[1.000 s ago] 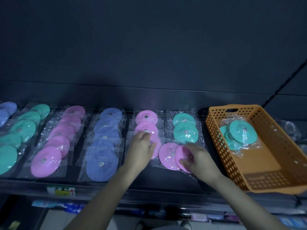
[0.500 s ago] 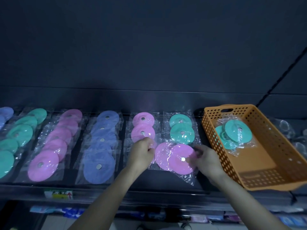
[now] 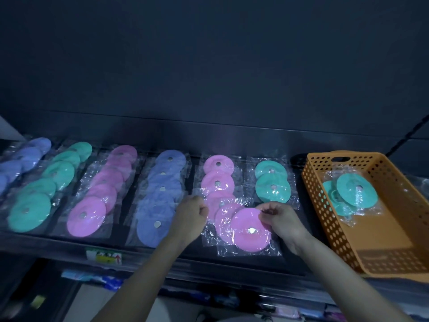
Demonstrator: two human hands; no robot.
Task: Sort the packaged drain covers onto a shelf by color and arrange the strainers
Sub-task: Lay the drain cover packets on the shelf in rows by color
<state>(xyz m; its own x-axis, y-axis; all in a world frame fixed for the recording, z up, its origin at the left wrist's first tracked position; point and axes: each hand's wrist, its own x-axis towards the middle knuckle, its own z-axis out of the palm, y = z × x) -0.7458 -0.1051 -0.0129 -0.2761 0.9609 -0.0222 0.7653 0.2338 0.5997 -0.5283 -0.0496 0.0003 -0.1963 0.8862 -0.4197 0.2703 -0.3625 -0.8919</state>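
Packaged drain covers lie in colour rows on a dark shelf (image 3: 243,261). A short pink row (image 3: 218,180) runs toward me and ends in a front pink cover (image 3: 248,231) in clear wrap. My right hand (image 3: 282,220) pinches that cover's upper right edge. My left hand (image 3: 190,217) sits with curled fingers at the left edge of the pink row's wrappers; whether it grips plastic is unclear. Two teal covers (image 3: 272,182) lie to the right of the pink row. More teal packaged covers (image 3: 355,191) lie in an orange basket (image 3: 325,205).
Further left lie a blue row (image 3: 162,194), a long pink row (image 3: 99,196), a teal row (image 3: 41,194) and another blue row (image 3: 23,159). The perforated basket stands at the shelf's right end. A price label (image 3: 104,256) hangs on the shelf's front edge.
The front pink cover was turned from on edge to flat and laid at the near end of the pink row. My left hand slid off the pink covers to their left side.
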